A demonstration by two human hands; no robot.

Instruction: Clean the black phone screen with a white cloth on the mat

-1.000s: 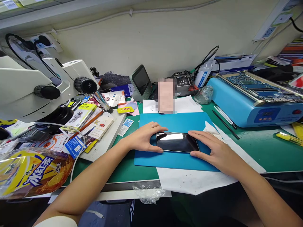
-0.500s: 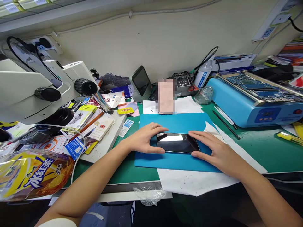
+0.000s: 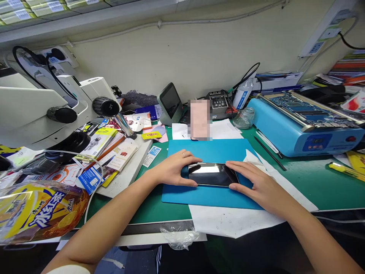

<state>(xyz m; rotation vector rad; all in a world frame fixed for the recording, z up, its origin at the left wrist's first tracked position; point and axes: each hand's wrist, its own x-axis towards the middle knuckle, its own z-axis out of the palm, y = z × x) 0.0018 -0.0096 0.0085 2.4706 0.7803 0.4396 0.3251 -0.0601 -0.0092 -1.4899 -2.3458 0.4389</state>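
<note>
Blue mat (image 3: 211, 147) beneath, probably for cushioning; left hand (image 3: 174, 168) and right hand (image 3: 259, 182), part-curled, grip the phone (image 3: 212, 175) at either end, seemingly steadying it.

Phone (image 3: 213, 176) glossy, glass-like; mat (image 3: 211, 196) matt, smooth; jar (image 3: 244, 118) glossy glass.

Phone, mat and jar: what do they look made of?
Phone: dark, glossy, likely glass on its face, as it mirrors a bright patch. Mat: matte blue, perhaps silicone or rubber, with dull, even colour. Jar: clear, probably glass, given see-through walls and highlights.
</note>
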